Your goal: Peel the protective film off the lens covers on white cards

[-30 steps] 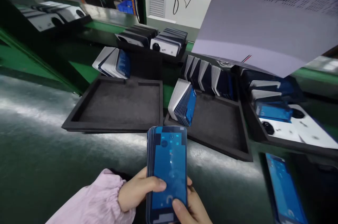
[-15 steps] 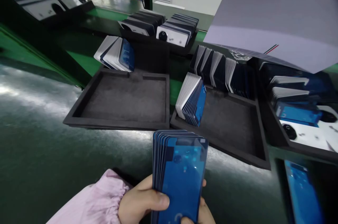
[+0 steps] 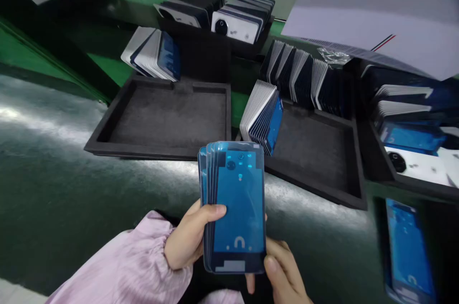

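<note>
A fanned stack of phone back panels [image 3: 239, 199] stands in front of me, its top panel covered in blue film with cutouts at the upper end. My left hand [image 3: 188, 234] is closed around the stack's left side, thumb lying on the front. At the lower right corner, the thumb and fingers of my right hand [image 3: 285, 268] are closed on the panels' edge; some fingers are hidden behind. Just beyond the stack, a leaning row of panels [image 3: 260, 115] sits in the left part of the right black tray [image 3: 315, 156].
A second black tray [image 3: 172, 120] lies at left, with a cluster of panels [image 3: 152, 55] behind it. More filled trays stand at the back and right. Blue-filmed panels [image 3: 410, 246] lie at lower right. A white sheet [image 3: 373, 12] overhangs the upper right.
The stack has risen in view and tilted, so the top panel's lower end now shows. My right hand has shifted from the bottom edge to the lower right corner. My view has dipped downward.
</note>
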Demonstrator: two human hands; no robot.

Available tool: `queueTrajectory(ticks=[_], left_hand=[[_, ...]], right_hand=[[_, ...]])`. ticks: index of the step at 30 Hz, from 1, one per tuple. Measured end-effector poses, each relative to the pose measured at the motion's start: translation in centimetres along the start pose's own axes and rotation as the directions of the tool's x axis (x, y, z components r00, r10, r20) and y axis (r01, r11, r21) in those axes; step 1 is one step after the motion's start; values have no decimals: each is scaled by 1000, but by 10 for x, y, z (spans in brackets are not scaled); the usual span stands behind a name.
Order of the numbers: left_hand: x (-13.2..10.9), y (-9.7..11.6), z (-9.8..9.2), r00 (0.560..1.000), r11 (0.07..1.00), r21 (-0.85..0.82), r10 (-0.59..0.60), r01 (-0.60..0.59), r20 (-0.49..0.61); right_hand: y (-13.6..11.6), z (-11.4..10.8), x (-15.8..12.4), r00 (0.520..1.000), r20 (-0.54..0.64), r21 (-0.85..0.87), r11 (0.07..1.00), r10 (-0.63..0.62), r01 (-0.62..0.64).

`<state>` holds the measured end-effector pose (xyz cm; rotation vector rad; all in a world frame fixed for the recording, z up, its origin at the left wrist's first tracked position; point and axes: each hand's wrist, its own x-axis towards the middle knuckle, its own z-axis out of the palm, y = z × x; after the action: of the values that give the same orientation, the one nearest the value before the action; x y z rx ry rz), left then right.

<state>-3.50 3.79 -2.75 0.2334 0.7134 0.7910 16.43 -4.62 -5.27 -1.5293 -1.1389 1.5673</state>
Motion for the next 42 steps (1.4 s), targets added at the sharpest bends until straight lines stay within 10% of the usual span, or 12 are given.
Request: queueTrajectory(ticks=[11, 19, 27, 42], left_hand=[[3, -10, -8, 984, 994, 26, 111, -109, -141], [1, -18, -13, 994, 998, 19, 67, -66, -84], [-4, 3, 6, 998, 1000, -3, 20, -19, 56], [-7, 0, -2, 990, 998, 47, 42, -36, -138]], right_hand=[[-15, 0, 29, 968, -36, 79, 964, -250, 252], [-16, -8, 29, 974, -203, 172, 975, -102, 138], [-37, -47, 32, 809, -583, 377, 857, -77, 353], [-26, -44, 32, 728, -682, 382, 815, -69, 435]])
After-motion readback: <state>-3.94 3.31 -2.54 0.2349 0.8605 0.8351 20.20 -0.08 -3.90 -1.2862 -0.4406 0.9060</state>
